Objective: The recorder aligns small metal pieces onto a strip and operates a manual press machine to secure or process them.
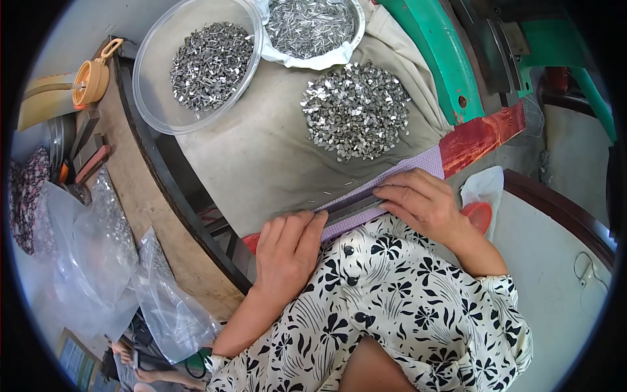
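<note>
Left hand [287, 251] lying palm down, fingers curled, tips pressing near end of dark metal bar [349, 208]. Right hand [424, 202] lying flat, fingers spread along bar's far end. Bar resting on purple checked strip [418, 164], between both hands. Beyond bar, grey cloth [261, 163] carrying loose heap of metal bits [356, 111]; clear bowl [153, 78] sitting farther left; green machine [437, 59] standing beyond.

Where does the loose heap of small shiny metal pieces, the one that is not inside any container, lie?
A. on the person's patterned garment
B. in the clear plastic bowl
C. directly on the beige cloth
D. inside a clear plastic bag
C: the loose heap of metal pieces sits straight on the beige cloth, to the right of the clear plastic bowl, which holds its own separate pile.
</note>
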Action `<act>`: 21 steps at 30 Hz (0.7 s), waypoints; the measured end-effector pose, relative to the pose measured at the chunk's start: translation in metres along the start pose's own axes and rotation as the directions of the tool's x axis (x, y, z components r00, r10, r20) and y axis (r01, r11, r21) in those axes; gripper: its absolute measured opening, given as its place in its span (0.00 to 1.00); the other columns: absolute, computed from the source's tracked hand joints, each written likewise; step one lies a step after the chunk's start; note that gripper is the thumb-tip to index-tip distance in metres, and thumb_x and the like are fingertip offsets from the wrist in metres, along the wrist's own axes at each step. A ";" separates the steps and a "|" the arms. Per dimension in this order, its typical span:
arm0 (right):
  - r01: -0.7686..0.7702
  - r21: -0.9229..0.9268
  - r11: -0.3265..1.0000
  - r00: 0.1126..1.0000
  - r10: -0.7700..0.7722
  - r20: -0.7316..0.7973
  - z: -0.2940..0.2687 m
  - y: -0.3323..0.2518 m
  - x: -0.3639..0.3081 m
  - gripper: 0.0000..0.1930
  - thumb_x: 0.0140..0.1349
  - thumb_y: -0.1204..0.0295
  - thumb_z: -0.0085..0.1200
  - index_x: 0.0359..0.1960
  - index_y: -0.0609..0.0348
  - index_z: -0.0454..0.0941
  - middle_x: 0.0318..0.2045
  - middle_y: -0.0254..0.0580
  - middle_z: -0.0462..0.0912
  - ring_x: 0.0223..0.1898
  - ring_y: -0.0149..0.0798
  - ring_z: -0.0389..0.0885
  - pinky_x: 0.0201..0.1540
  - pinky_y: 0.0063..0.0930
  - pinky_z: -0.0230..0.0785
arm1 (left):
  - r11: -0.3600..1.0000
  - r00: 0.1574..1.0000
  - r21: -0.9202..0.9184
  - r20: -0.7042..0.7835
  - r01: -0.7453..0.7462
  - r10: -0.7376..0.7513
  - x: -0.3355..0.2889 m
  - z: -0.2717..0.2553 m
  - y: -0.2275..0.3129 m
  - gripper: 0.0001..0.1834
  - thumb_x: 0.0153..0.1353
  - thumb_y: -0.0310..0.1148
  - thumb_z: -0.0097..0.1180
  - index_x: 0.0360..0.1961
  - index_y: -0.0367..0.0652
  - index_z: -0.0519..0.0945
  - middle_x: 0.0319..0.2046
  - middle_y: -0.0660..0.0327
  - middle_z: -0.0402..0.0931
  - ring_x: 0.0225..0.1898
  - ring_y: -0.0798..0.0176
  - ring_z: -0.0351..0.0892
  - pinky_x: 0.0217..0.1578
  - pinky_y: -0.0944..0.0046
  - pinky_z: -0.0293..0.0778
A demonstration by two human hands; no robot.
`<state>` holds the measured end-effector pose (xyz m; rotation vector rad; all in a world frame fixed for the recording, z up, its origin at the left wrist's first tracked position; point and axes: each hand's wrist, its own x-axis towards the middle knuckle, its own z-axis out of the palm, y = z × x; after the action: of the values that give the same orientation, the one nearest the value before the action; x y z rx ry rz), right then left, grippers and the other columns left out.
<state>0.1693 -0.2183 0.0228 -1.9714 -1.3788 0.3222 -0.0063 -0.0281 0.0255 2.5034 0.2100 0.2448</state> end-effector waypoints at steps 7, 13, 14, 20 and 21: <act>-0.056 0.044 0.997 0.998 0.055 0.022 -0.004 -0.006 0.007 0.15 0.47 0.77 0.69 0.39 0.62 0.84 0.36 0.42 0.83 0.34 0.43 0.82 0.34 0.32 0.76 | 0.957 0.977 -0.205 0.104 0.206 -0.188 0.010 -0.016 0.000 0.19 0.45 0.19 0.66 0.42 0.40 0.84 0.37 0.56 0.79 0.38 0.52 0.78 0.40 0.58 0.74; -0.232 0.094 0.968 0.966 0.219 0.137 -0.010 -0.014 0.020 0.14 0.49 0.77 0.68 0.39 0.60 0.85 0.35 0.39 0.83 0.35 0.41 0.83 0.35 0.32 0.76 | 0.865 0.922 -0.329 0.223 0.378 -0.317 0.010 -0.021 -0.008 0.17 0.49 0.20 0.64 0.43 0.40 0.84 0.38 0.58 0.78 0.40 0.52 0.77 0.39 0.57 0.74; -0.264 0.094 0.960 0.956 0.247 0.159 -0.011 -0.015 0.022 0.14 0.49 0.76 0.68 0.39 0.60 0.85 0.35 0.39 0.82 0.34 0.41 0.83 0.35 0.32 0.76 | 0.854 0.915 -0.337 0.226 0.396 -0.335 0.010 -0.021 -0.008 0.17 0.49 0.20 0.64 0.43 0.40 0.84 0.38 0.58 0.77 0.39 0.52 0.77 0.39 0.58 0.74; -0.192 0.010 0.981 0.974 0.189 0.121 -0.006 -0.019 0.015 0.14 0.48 0.77 0.68 0.39 0.59 0.85 0.34 0.38 0.82 0.34 0.40 0.82 0.34 0.31 0.75 | 0.960 0.972 -0.173 0.117 0.220 -0.202 0.003 -0.015 -0.002 0.18 0.48 0.20 0.65 0.43 0.40 0.84 0.38 0.58 0.78 0.39 0.53 0.77 0.40 0.59 0.73; -0.137 -0.030 0.990 0.988 0.139 0.064 -0.002 -0.018 0.011 0.14 0.48 0.77 0.68 0.38 0.58 0.85 0.34 0.38 0.82 0.34 0.39 0.82 0.34 0.30 0.75 | 0.980 0.985 -0.118 0.090 0.158 -0.147 0.000 -0.013 -0.003 0.20 0.46 0.19 0.66 0.44 0.40 0.84 0.38 0.57 0.78 0.39 0.53 0.77 0.40 0.58 0.73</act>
<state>0.1616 -0.2058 0.0377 -2.0993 -1.2958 0.4391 -0.0092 -0.0185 0.0344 2.3539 0.3414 0.0901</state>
